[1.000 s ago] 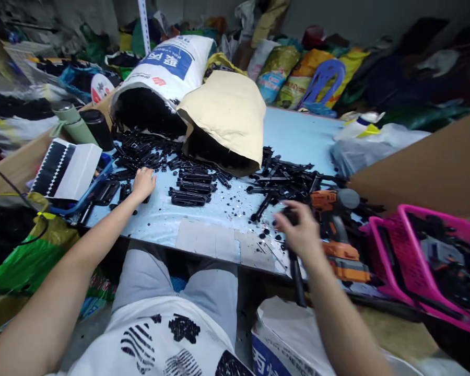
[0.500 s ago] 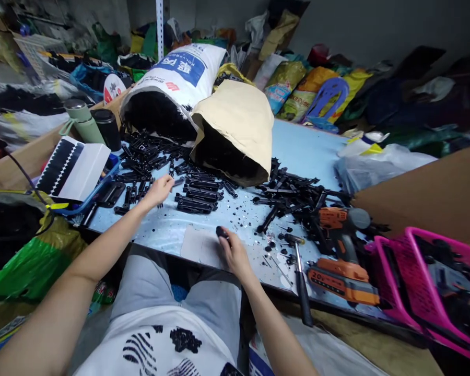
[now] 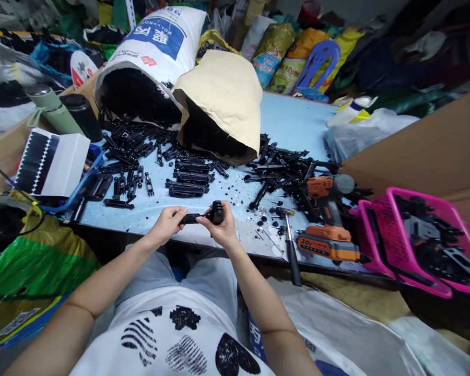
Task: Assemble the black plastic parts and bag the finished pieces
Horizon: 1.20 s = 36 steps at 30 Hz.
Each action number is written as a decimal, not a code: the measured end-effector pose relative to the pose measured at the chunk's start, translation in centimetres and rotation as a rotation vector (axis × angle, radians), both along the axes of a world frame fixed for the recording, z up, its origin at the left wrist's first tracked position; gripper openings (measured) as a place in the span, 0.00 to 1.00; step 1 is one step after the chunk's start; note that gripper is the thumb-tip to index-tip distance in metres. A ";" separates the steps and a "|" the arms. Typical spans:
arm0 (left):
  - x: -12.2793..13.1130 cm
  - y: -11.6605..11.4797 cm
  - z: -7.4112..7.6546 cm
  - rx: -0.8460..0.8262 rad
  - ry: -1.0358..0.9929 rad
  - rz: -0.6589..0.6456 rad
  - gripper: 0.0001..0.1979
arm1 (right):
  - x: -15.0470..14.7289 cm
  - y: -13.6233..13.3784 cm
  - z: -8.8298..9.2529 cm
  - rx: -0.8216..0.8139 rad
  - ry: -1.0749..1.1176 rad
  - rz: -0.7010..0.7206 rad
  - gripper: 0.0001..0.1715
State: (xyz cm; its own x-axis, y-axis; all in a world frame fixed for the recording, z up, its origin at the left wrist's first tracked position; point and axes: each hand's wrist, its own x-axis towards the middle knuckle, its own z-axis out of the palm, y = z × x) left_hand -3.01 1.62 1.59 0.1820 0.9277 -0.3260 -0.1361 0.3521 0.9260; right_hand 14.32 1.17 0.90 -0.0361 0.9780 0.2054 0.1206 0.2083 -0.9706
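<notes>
Both hands meet over the table's front edge. My left hand (image 3: 166,225) pinches one end of a slim black plastic arm piece (image 3: 190,218). My right hand (image 3: 224,228) is closed around a black pronged plastic part (image 3: 217,212), its thumb lying along the other piece's end. The two parts touch or nearly touch; whether they are joined I cannot tell. Just beyond the hands lies a row of black folded arms (image 3: 188,188), with small black links (image 3: 130,187) to their left.
A hammer (image 3: 292,248) and an orange cordless drill (image 3: 329,224) lie to the right, beside a pink basket (image 3: 395,245) of black parts. Behind stand a white sack (image 3: 160,42) and a beige paper sack (image 3: 223,94). More black parts (image 3: 282,167) are heaped at centre right.
My left hand has come from the loose links towards me, carrying a slim black piece. My right hand has lifted its part, and the two hands have come together. The view has tilted down.
</notes>
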 end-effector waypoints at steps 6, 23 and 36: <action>1.0 0.3 -0.4 -0.234 -0.331 0.163 0.17 | -1.7 -1.1 -2.0 0.091 -0.213 -0.083 0.20; 1.5 -1.1 -2.5 0.676 0.446 0.013 0.17 | 1.3 0.9 -1.9 -0.249 0.014 0.281 0.32; 3.5 -1.2 -2.9 0.936 0.589 0.210 0.15 | 0.0 -0.4 -2.9 0.087 -0.277 0.224 0.30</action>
